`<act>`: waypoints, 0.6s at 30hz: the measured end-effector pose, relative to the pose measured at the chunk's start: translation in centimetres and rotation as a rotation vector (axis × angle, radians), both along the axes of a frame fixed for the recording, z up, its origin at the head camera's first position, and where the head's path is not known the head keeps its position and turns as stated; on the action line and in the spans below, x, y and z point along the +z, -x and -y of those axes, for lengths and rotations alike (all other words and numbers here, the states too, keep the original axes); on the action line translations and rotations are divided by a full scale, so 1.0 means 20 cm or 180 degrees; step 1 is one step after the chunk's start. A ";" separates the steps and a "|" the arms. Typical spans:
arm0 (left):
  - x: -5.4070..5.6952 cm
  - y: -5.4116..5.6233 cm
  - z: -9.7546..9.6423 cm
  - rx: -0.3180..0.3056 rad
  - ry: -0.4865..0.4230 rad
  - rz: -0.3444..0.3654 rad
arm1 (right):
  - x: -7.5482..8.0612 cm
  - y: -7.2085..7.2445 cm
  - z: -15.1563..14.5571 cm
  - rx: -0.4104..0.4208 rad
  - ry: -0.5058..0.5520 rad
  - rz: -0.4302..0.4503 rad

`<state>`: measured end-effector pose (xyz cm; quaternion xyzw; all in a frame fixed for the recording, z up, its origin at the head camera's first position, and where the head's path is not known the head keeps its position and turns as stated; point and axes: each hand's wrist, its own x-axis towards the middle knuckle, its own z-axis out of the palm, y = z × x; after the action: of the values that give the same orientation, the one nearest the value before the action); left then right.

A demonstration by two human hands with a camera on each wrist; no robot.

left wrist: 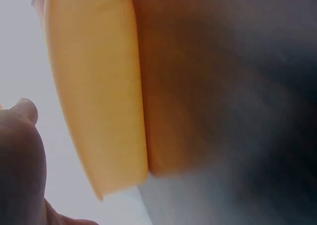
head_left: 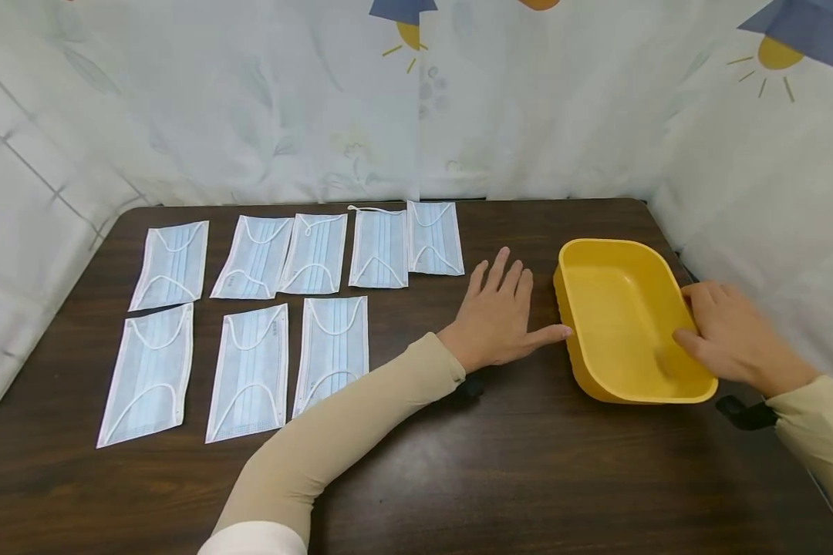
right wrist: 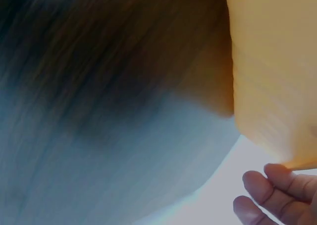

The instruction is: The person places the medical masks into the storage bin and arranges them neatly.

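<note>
A yellow plastic bin (head_left: 621, 324) stands at the right of the dark table, with nothing inside it. My right hand (head_left: 739, 331) holds its right rim, the thumb over the inner side. In the right wrist view its fingertips (right wrist: 257, 185) show close by the edge of the bin. The left hand (head_left: 496, 316) hovers left of the bin with fingers spread straight, its thumb tip right at the left rim. Several pale blue face masks (head_left: 251, 374) with white ear loops lie flat in two rows on the left; the sleeve overlaps the corner of one mask (head_left: 333, 339).
The dark wood-grain table (head_left: 514, 478) reaches back to a white patterned curtain (head_left: 284, 100), which also hangs along both sides. A small black object (head_left: 468, 388) shows under the left wrist, and a black strap piece (head_left: 743, 414) under the right.
</note>
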<state>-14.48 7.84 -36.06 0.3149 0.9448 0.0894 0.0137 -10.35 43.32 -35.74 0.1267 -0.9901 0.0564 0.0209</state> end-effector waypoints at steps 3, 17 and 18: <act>0.00 -0.02 -0.05 0.0008 -0.0020 0.0022 | 0.01 -0.01 0.03 -0.0053 -0.0050 0.0071; -0.01 -0.07 -0.13 0.0081 0.0007 -0.0388 | 0.00 -0.07 0.22 -0.0201 -0.0008 0.0057; -0.01 -0.07 -0.12 0.0084 0.0031 -0.0361 | 0.00 -0.07 0.23 -0.0220 0.0014 0.0097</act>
<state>-13.15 10.33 -36.27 0.3069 0.9486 0.0670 -0.0396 -8.97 38.79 -35.73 0.0914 -0.9940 0.0597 0.0081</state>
